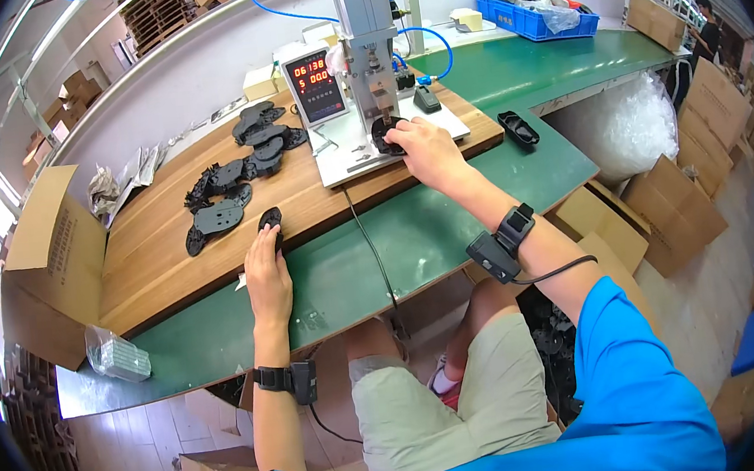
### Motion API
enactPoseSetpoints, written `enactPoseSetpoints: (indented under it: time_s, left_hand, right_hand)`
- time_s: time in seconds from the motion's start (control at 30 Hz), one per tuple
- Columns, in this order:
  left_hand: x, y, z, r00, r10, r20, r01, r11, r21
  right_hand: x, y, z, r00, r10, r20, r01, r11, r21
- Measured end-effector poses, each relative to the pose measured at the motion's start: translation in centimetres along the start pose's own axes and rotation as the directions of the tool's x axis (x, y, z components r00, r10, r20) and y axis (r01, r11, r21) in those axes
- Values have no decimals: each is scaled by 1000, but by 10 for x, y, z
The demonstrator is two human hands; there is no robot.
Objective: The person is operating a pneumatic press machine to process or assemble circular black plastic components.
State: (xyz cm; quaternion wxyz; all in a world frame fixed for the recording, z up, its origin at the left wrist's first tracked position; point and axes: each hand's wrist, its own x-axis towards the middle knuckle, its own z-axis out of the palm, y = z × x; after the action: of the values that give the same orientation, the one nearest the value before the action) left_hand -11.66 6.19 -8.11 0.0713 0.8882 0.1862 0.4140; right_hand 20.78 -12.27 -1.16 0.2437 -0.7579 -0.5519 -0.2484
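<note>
My right hand point(430, 150) reaches to the base of a bench press point(370, 64). Its fingers are closed on the edge of a black oval plastic part point(380, 133), which lies on the white press plate right below the ram. Farther left, over the front of the wooden board point(147, 249), my left hand point(269, 278) grips a second black plastic part point(271, 217) by its near end. Several flat black plastic parts point(219, 216) lie overlapping in a loose row from there toward the back. The fingertips of my right hand partly hide the part under the ram.
A control box with a red display point(315, 87) stands left of the press. One black shell point(519, 131) rests on the green table point(517, 177). An open carton point(52, 258) and a bagged block point(118, 356) are at the left. A blue crate point(538, 18) sits behind; a cable hangs in front.
</note>
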Motion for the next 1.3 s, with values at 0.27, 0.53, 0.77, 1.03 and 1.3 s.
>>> enactPoseSetpoints:
  time_s: [0.27,0.53,0.77,1.03,1.3]
  left_hand:
    - [9,11,1,995,26,94,-21,998,-54]
    - [94,99,34,923,376,78,-376,926,-25]
    - [137,133,116,868,483,114,-488,872,20]
    - [145,151,142,874,463,146,-481,865,140]
    - [148,143,138,895,426,128,-431,902,10]
  right_hand:
    - [4,3,0,998,-55,19,55,998,-18]
    - [-13,15,-27,983,24,-181,-4,994,106]
    - [-169,-25,-139,963,68,-261,-2,969,246]
    - [-421,-52,-164,735,661,149,-677,723,133]
    - [-529,-43,-116,497,784,373,-829,556,-66]
